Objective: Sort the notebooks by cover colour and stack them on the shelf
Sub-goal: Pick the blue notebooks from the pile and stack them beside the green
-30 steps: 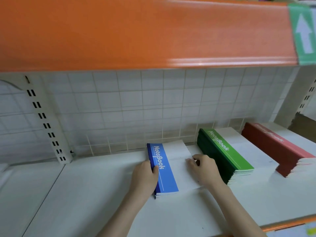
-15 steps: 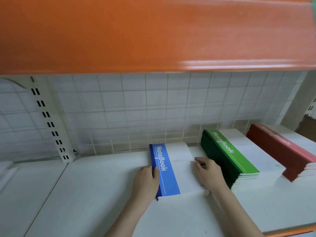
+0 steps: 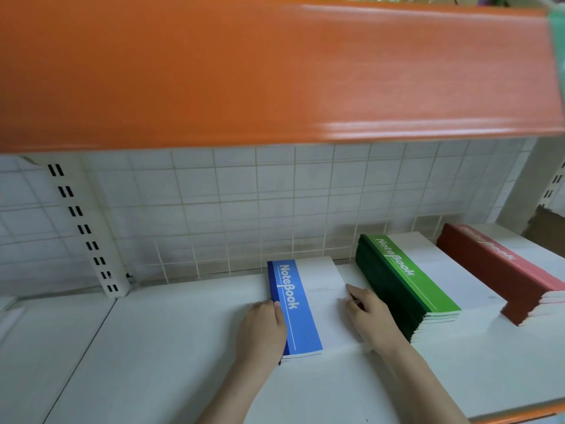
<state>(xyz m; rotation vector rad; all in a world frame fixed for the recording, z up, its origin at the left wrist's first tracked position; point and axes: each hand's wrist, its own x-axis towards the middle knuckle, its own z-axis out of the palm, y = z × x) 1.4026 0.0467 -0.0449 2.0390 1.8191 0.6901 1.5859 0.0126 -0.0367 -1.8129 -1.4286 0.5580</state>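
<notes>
A thin stack of blue-and-white notebooks [image 3: 301,304] lies on the white shelf [image 3: 153,347], its far end near the back grid. My left hand [image 3: 263,328] presses against its blue spine side, thumb on the cover. My right hand [image 3: 371,319] rests on its right edge, fingers on the white part of the cover. To the right lies a taller stack of green notebooks [image 3: 406,280], and beyond it a stack of red notebooks [image 3: 501,270]. All three stacks lie flat side by side.
An orange shelf front [image 3: 275,71] hangs overhead across the whole view. A white wire grid [image 3: 244,203] backs the shelf, with a slotted upright [image 3: 82,228] at the left. The shelf's orange front lip [image 3: 516,413] shows at the lower right.
Both hands have stayed on the blue stack's two sides, which has shifted slightly back toward the grid. The view has shifted a little.
</notes>
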